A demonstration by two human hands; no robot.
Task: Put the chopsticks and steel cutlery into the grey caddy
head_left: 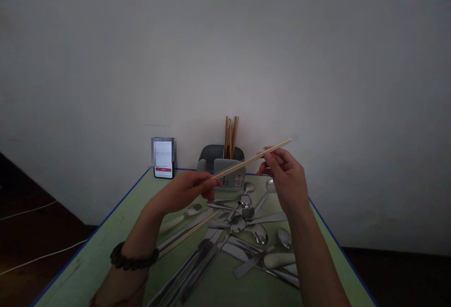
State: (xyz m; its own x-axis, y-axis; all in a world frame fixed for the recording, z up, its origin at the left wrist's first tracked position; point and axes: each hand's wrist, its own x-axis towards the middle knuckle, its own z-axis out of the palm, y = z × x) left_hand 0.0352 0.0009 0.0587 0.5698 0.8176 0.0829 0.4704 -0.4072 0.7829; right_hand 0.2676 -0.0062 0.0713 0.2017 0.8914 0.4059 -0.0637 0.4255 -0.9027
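Both of my hands hold one wooden chopstick [246,161] in the air above the green table [105,246]. My left hand [186,190] pinches its lower left end; a dark bead bracelet is on that wrist. My right hand [285,175] pinches it near the upper right end. The stick slants up to the right, in front of a grey cutlery holder [218,163] that has several wooden chopsticks [231,136] standing in it.
A pile of metal spoons and other cutlery [243,232] lies on the table under my hands, with a loose chopstick [186,234] among it. A phone [163,158] stands at the table's far left edge, against the white wall. White cables run over the dark floor at left.
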